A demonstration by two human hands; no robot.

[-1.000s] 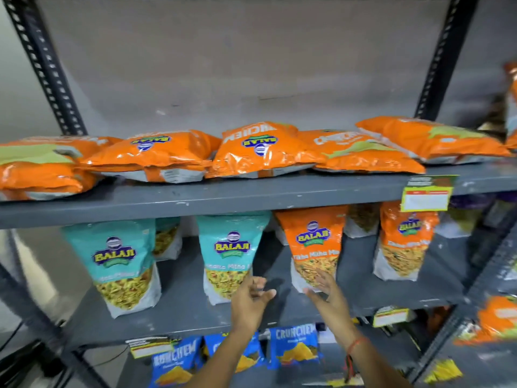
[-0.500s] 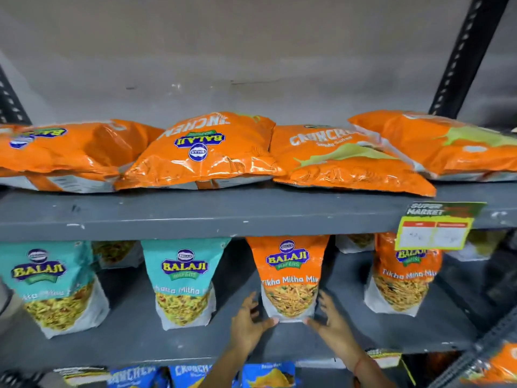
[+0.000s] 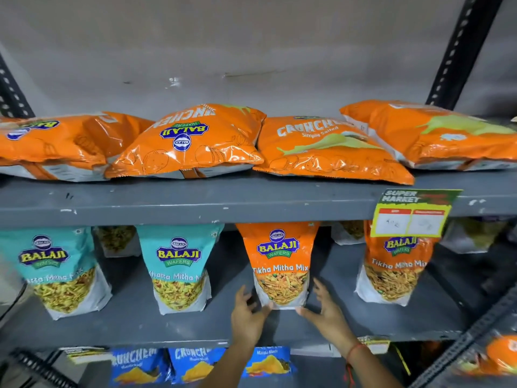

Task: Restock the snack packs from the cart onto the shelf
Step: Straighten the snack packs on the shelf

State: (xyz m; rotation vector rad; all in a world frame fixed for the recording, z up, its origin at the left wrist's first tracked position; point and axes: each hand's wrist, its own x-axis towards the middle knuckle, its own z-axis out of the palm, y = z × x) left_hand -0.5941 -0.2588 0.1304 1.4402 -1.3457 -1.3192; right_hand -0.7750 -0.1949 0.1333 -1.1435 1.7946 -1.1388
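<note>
An orange snack pack [image 3: 281, 266] is being stood up on the middle shelf [image 3: 134, 326]. It is cupped between the left hand [image 3: 247, 315] and right hand [image 3: 326, 310], both open, fingertips touching its bottom corners. Next, letting go gently is probably needed, so it is not tipped.

Light falls from overhead, flat and fairly bright; white glare streaks the crinkled orange Crunchem packs [image 3: 190, 141]; the shelf [image 3: 195, 204] shades the tier beneath; wide-angle bending bows the edges, where corners smear soft; the price tag [image 3: 411, 217] reads blurred.
</note>
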